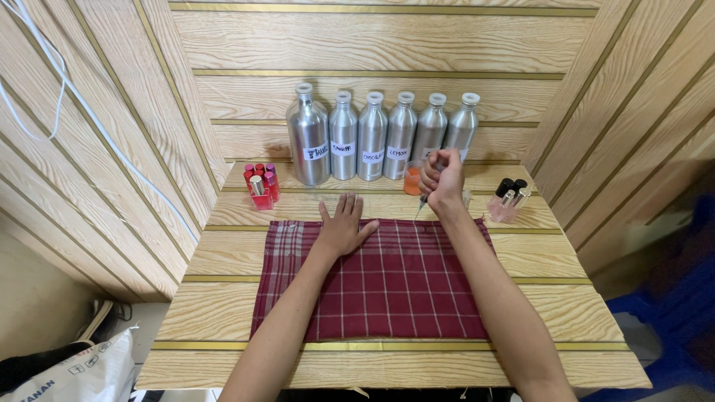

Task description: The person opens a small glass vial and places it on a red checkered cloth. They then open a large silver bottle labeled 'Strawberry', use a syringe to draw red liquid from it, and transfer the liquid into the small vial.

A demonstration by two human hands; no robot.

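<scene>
Overhead, head view: a syringe [422, 204] is clenched needle-down in the right hand [442, 181], fingers curled shut, above the cloth [387, 283] edge; the left hand [344, 228] is laid flat, fingers spread. Dripping onto the cloth, or the nearby orange cup [412, 181] being knocked, is judged possible.

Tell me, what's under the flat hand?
The left hand lies flat on a red checked cloth spread over the wooden table. The cloth beneath the palm is hidden.
</scene>
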